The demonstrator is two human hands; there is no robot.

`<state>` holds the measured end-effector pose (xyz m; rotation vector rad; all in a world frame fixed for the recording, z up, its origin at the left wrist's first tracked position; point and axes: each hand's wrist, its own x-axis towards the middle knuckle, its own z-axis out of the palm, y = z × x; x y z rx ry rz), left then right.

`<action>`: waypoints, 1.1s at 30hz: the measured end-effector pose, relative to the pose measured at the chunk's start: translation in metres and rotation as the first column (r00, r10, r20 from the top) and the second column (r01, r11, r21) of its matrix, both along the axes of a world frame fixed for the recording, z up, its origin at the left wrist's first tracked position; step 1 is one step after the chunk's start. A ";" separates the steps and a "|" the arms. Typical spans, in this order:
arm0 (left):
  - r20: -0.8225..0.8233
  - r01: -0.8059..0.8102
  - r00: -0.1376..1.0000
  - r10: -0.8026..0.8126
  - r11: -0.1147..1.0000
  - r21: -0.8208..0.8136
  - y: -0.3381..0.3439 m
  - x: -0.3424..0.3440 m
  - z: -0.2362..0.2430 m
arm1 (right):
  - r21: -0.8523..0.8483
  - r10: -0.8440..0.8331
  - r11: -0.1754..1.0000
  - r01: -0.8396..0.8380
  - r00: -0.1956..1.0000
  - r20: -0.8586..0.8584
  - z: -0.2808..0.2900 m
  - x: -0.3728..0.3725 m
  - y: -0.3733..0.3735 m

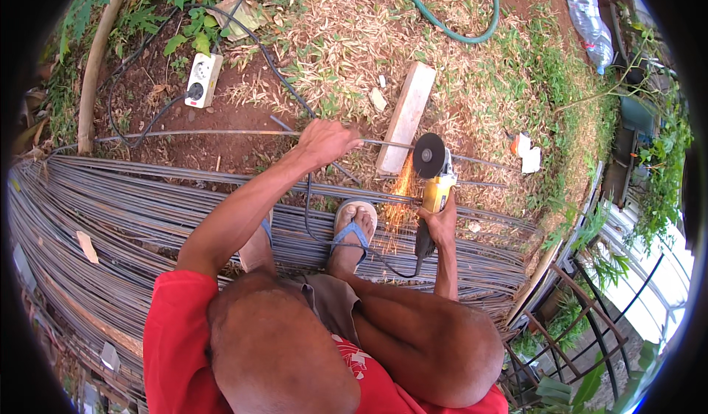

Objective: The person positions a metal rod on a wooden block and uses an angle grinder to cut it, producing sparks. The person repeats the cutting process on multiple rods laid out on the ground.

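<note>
My right hand (441,226) grips a yellow-and-black angle grinder (439,191), whose dark disc (428,156) is at a thin steel bar (221,132) beside a pale wooden block (405,119). Orange sparks (402,189) spray downward from the disc. My left hand (327,141) is closed on the bar, left of the block, with the bar crossing the block's lower part. A black power cord (391,261) runs from the grinder's end. My sandalled foot (352,233) is just below and left of the sparks, among the steel bars.
Long bundled steel bars (125,222) lie beneath me. A white power strip (202,80) with trailing cords sits upper left by a wooden pole (97,60). A green hose (472,36), plastic bottles (590,30) and small white pieces (529,159) lie on the ground. A metal frame (568,318) stands lower right.
</note>
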<state>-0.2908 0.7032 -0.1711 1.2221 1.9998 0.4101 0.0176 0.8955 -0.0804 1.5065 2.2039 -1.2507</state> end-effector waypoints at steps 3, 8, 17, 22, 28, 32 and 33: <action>-0.017 0.004 1.000 -0.003 0.999 0.051 0.000 -0.002 0.005 | -0.002 -0.012 1.000 0.012 0.998 0.055 0.005 -0.002 -0.002; -0.032 0.004 0.999 -0.001 0.997 0.082 -0.003 -0.002 0.001 | 0.020 -0.012 1.000 0.011 0.999 0.050 0.009 -0.005 -0.006; -0.032 0.011 0.999 -0.009 0.996 0.091 -0.003 -0.001 -0.001 | 0.027 -0.003 1.000 0.002 0.999 0.038 0.011 0.003 -0.011; -0.031 0.019 0.999 -0.017 0.998 0.061 -0.001 -0.001 0.002 | 0.040 0.008 0.999 -0.008 1.000 0.018 0.010 0.006 -0.011; -0.052 -0.010 0.999 0.014 0.996 0.093 -0.004 0.000 -0.001 | -0.021 -0.043 0.999 0.045 0.997 0.071 0.013 -0.015 0.000; -0.080 -0.022 0.996 0.035 0.988 0.154 -0.005 0.003 -0.010 | 0.027 0.005 1.000 -0.006 0.999 0.046 -0.003 -0.015 0.014; -0.092 -0.024 0.995 0.041 0.984 0.178 -0.006 0.004 -0.013 | 0.035 0.001 0.999 -0.005 0.993 0.116 -0.001 -0.019 0.016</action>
